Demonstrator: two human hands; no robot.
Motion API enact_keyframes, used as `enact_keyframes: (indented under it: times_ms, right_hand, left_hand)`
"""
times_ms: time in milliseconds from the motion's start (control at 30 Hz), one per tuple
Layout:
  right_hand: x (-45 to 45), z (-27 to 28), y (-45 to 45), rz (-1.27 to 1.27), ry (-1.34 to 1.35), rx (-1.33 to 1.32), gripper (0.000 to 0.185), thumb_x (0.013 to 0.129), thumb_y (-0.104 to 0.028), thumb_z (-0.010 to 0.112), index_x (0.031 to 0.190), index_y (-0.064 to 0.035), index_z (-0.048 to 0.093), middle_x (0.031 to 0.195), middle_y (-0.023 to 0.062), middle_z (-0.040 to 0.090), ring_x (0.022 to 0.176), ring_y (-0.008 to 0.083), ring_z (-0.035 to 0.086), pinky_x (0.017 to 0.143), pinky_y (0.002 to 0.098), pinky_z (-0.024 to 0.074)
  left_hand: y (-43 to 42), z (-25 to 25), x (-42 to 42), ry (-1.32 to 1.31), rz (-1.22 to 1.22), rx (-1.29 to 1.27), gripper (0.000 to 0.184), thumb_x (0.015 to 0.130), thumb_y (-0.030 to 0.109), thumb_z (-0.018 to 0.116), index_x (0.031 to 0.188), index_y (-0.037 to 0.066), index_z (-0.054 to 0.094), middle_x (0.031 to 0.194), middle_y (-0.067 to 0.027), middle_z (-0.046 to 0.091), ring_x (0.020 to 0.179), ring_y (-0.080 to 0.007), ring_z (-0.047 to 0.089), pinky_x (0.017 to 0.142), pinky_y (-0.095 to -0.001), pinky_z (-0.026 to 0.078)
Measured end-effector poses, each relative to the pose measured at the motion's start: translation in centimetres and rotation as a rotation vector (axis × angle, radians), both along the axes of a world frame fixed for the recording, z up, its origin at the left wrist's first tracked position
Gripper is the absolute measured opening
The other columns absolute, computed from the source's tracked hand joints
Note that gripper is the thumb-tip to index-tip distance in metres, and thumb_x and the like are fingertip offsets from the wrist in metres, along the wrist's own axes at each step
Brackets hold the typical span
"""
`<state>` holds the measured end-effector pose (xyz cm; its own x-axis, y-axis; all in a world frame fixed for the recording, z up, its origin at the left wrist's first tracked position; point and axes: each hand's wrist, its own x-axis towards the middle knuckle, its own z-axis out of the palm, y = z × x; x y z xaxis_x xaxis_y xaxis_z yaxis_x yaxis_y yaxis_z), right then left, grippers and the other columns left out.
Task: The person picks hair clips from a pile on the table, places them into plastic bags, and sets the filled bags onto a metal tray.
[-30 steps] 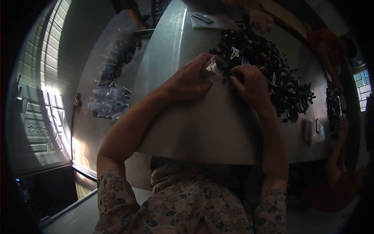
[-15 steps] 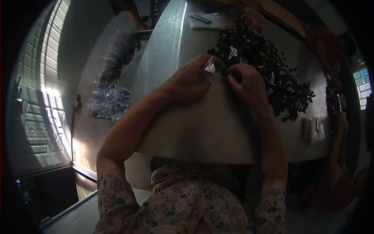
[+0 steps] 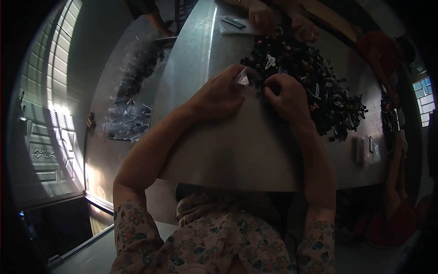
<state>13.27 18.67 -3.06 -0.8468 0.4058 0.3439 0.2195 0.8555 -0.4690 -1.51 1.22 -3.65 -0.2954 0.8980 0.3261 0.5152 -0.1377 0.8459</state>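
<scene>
My left hand (image 3: pixel 224 93) is closed on a small clear plastic bag (image 3: pixel 244 78), which sticks out between thumb and fingers. Just to its right, my right hand (image 3: pixel 286 93) is pinched at the near left edge of a pile of dark hair clips (image 3: pixel 315 68); whatever lies between its fingertips is too small and dark to name. A pale clip (image 3: pixel 270 61) stands out on the pile beyond my hands.
Clear bags with a dark strip (image 3: pixel 232 23) lie at the back. A tray of bagged clips (image 3: pixel 130 121) is on the left, more bags (image 3: pixel 368 150) on the right. Co-workers' hands (image 3: pixel 305 28) reach in at the far side; other people sit at right.
Both my hands have shifted only slightly, still holding their grips. A co-worker's second hand has come in at the far side near the back bags.
</scene>
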Motion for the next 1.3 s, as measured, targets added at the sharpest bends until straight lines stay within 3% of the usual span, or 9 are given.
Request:
enact_keyframes:
  times_ms: [33,100,333,600,933,1000,1133,1200,1300]
  right_hand:
    - [0.1,0.2,0.1,0.000,0.001,0.001,0.014,0.080,-0.017,0.068,0.090,-0.0077,0.069,0.087,0.0089,0.068,0.082,0.0270,0.065,0.075,0.0385,0.0527]
    - [0.5,1.0,0.1,-0.005,0.044,-0.191,0.015,0.081,-0.014,0.068,0.094,-0.0065,0.070,0.087,0.0060,0.069,0.075,0.0200,0.066,0.071,0.0318,0.0529]
    - [2.7,5.9,-3.0,0.083,0.221,-0.788,0.017,0.082,-0.005,0.069,0.099,-0.0044,0.069,0.088,-0.0031,0.068,0.077,0.0078,0.062,0.070,0.0240,0.0500]
    - [2.0,5.6,-6.0,0.163,0.325,0.170,0.020,0.077,0.002,0.071,0.095,-0.0050,0.066,0.090,0.0068,0.063,0.084,0.0238,0.064,0.074,0.0336,0.0514]
    - [2.0,5.0,-6.0,0.179,0.373,0.161,0.020,0.079,0.000,0.073,0.098,-0.0070,0.072,0.092,0.0061,0.067,0.083,0.0224,0.066,0.071,0.0327,0.0530]
    - [2.2,5.3,-5.7,0.024,0.342,-0.182,0.017,0.082,-0.001,0.072,0.098,-0.0054,0.071,0.091,0.0074,0.068,0.079,0.0215,0.066,0.070,0.0308,0.0524]
    - [1.6,3.3,-3.1,-0.039,0.299,-0.165,0.011,0.083,-0.005,0.072,0.093,-0.0055,0.070,0.091,0.0079,0.068,0.082,0.0267,0.066,0.072,0.0363,0.0526]
    - [1.3,1.9,-2.7,-0.006,0.174,-0.036,0.010,0.085,-0.010,0.071,0.094,-0.0055,0.070,0.090,0.0081,0.068,0.083,0.0282,0.065,0.074,0.0373,0.0521]
    - [0.9,1.3,-3.0,0.011,0.083,-0.028,0.013,0.085,-0.015,0.071,0.095,-0.0069,0.070,0.089,0.0078,0.067,0.087,0.0281,0.065,0.077,0.0381,0.0517]
  left_hand:
    - [0.0,0.2,0.0,0.001,0.000,0.001,0.059,0.083,-0.002,0.067,0.137,0.010,0.046,0.097,-0.0024,0.058,0.073,-0.0052,0.057,0.067,-0.0219,0.049]
    - [-0.1,0.7,0.1,0.010,0.021,-0.077,0.053,0.081,0.003,0.063,0.131,0.002,0.047,0.116,-0.0183,0.062,0.110,-0.0292,0.064,0.092,-0.0383,0.051]
    - [-0.2,1.5,0.8,0.000,0.043,-0.041,0.046,0.084,0.006,0.065,0.128,0.002,0.049,0.116,-0.0187,0.062,0.112,-0.0311,0.062,0.094,-0.0390,0.050]
    - [0.2,0.2,1.3,0.083,0.056,0.055,0.047,0.080,0.003,0.065,0.124,0.002,0.049,0.111,-0.0199,0.060,0.105,-0.0376,0.059,0.088,-0.0421,0.050]
    - [0.1,0.5,1.3,0.126,0.044,0.122,0.048,0.080,0.002,0.066,0.125,0.002,0.049,0.110,-0.0185,0.061,0.105,-0.0348,0.061,0.089,-0.0408,0.050]
    - [-0.1,1.0,1.1,-0.049,0.026,0.013,0.047,0.081,0.003,0.066,0.125,0.001,0.050,0.113,-0.0175,0.062,0.108,-0.0305,0.062,0.091,-0.0388,0.050]
    - [-0.2,1.4,0.3,-0.051,0.041,-0.019,0.047,0.082,0.004,0.066,0.126,0.002,0.050,0.115,-0.0166,0.063,0.109,-0.0273,0.063,0.093,-0.0367,0.050]
    - [-0.1,0.9,0.1,-0.011,0.050,-0.012,0.059,0.079,-0.001,0.067,0.133,0.008,0.047,0.102,-0.0061,0.058,0.083,-0.0121,0.062,0.073,-0.0274,0.051]
    - [-0.2,0.6,0.0,0.019,0.061,0.008,0.060,0.079,-0.001,0.068,0.134,0.009,0.046,0.103,-0.0057,0.058,0.081,-0.0106,0.061,0.070,-0.0264,0.050]
